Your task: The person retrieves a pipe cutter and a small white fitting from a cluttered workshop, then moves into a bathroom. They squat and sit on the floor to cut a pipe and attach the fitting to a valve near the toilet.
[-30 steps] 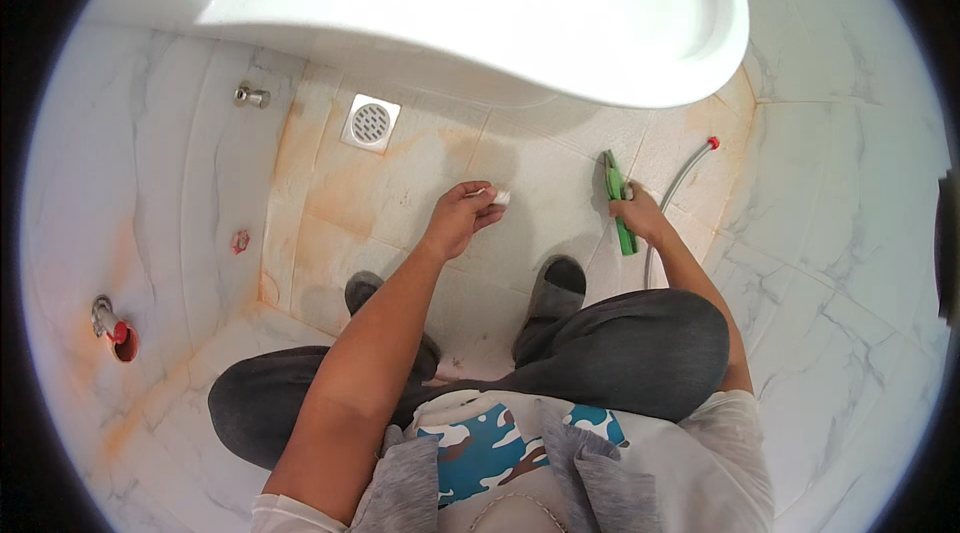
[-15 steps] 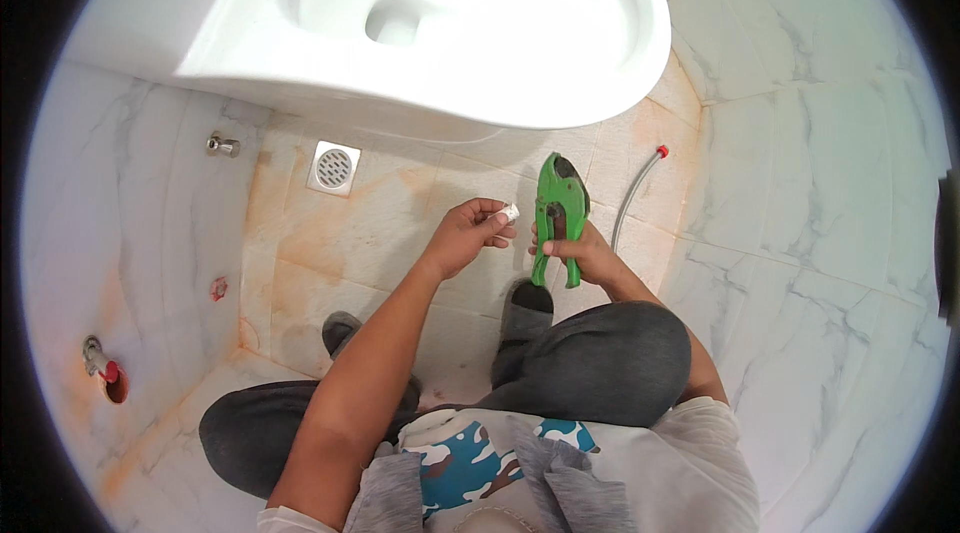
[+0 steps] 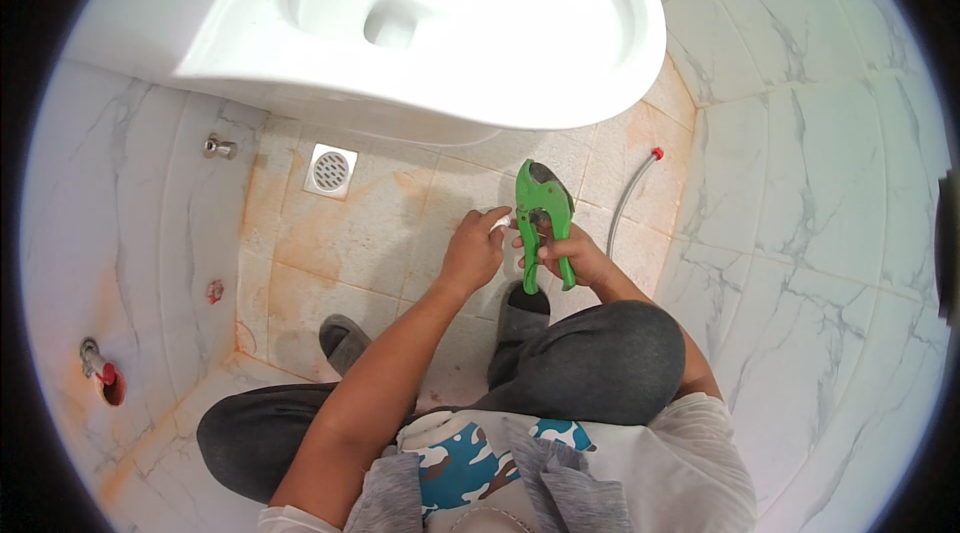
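My right hand (image 3: 577, 255) is wrapped round the handles of a green pipe cutter (image 3: 545, 197), held upright with its dark-edged head pointing away from me. The cutter's two handles stand apart. Just left of it, my left hand (image 3: 474, 251) pinches a small white piece (image 3: 502, 223), mostly covered by the fingers; its kind is not plain. The left fingertips are close beside the cutter and the right fingers; I cannot tell whether they touch.
A white toilet bowl (image 3: 520, 83) stands beyond my hands. On the tiled floor are a square drain (image 3: 331, 171) and, at right, a grey flexible hose (image 3: 625, 198) with a red end. A metal valve (image 3: 220, 147) and a pipe outlet (image 3: 97, 360) project from the left wall.
My left hand has moved right and turned, bringing the white piece close to the cutter. The pipe cutter has shifted slightly left and tilted, and its handles are wider apart.
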`<action>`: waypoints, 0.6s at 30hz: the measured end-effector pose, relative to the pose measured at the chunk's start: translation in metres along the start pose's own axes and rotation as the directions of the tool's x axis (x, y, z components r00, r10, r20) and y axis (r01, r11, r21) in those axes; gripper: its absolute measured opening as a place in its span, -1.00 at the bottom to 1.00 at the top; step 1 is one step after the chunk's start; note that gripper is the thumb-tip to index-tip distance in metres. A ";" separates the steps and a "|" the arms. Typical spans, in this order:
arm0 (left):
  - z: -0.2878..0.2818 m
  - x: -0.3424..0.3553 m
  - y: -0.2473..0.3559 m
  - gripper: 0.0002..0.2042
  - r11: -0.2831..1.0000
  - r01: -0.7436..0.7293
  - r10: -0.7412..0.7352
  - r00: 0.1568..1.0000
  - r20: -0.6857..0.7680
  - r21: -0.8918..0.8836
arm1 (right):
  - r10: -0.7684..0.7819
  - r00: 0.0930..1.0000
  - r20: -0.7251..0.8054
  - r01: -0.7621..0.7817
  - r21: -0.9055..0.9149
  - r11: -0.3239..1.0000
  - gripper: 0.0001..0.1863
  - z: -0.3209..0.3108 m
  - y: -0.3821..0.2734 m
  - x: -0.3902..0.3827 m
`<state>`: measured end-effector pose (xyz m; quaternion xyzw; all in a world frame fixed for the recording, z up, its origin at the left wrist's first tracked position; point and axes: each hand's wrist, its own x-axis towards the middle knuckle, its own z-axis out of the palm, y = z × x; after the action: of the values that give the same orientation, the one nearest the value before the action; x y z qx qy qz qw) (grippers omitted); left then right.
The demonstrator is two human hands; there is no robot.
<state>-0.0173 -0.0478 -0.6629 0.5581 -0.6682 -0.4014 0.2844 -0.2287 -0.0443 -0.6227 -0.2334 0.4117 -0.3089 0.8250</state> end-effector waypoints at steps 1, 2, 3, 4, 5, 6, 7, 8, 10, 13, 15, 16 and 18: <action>0.005 0.002 0.000 -0.73 1.000 0.014 -0.015 0.997 -0.080 -0.017 | 0.035 0.999 -0.035 -0.037 -0.064 0.997 -0.39 0.000 0.001 0.001; 0.008 0.004 -0.002 -0.72 0.994 0.092 -0.098 0.990 -0.104 -0.052 | 0.057 0.998 -0.026 -0.060 -0.127 0.990 -0.44 -0.001 0.001 0.002; 0.008 0.007 -0.005 -0.70 0.864 0.337 -0.375 0.927 -0.030 -0.375 | 0.125 0.986 -0.115 -0.157 -0.339 0.928 -0.49 -0.003 -0.001 0.004; 0.009 0.009 -0.009 -0.68 0.529 0.589 -0.613 0.763 0.205 -0.611 | 0.170 0.971 -0.170 -0.235 -0.528 0.816 -0.54 -0.005 -0.002 0.006; 0.009 0.011 -0.012 -0.66 0.074 0.722 -0.690 0.535 0.488 -0.688 | 0.200 0.952 -0.232 -0.306 -0.687 0.659 -0.58 -0.006 -0.003 0.008; 0.010 0.009 -0.015 -0.66 0.087 0.732 -0.687 0.535 0.491 -0.676 | 0.239 0.941 -0.241 -0.338 -0.603 0.722 -0.60 -0.007 -0.002 0.009; 0.013 0.007 -0.017 -0.66 0.100 0.742 -0.684 0.535 0.496 -0.663 | 0.279 0.928 -0.247 -0.369 -0.512 0.776 -0.61 -0.007 -0.001 0.010; 0.016 0.003 -0.019 -0.66 0.115 0.740 -0.675 0.548 0.495 -0.663 | 0.321 0.901 -0.291 -0.420 -0.399 0.815 -0.63 -0.007 0.002 0.010; 0.025 -0.002 -0.022 -0.66 0.355 0.692 -0.546 0.699 0.462 -0.629 | 0.214 0.944 -0.251 -0.252 -0.134 0.958 -0.62 -0.003 0.011 0.008; 0.034 -0.005 -0.024 -0.65 0.715 0.492 -0.428 0.870 0.245 -0.496 | 0.129 0.977 -0.170 -0.110 0.115 0.987 -0.56 0.002 0.023 0.003; 0.033 -0.002 -0.026 -0.64 0.782 0.460 -0.410 0.888 0.210 -0.420 | 0.103 0.990 -0.100 -0.087 0.149 0.985 -0.51 0.002 0.027 0.000; 0.029 0.001 -0.028 -0.64 0.746 0.511 -0.432 0.859 0.274 -0.427 | 0.099 0.992 -0.077 -0.088 0.130 0.988 -0.49 0.002 0.029 -0.001; 0.021 0.005 -0.028 -0.63 0.687 0.569 -0.462 0.822 0.332 -0.452 | 0.095 0.993 -0.064 -0.088 0.099 0.991 -0.44 0.000 0.030 -0.004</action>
<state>-0.0212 -0.0499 -0.6975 0.5809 -0.3687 -0.6858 0.2371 -0.2207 -0.0208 -0.6397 -0.1637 0.4347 -0.2981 0.8339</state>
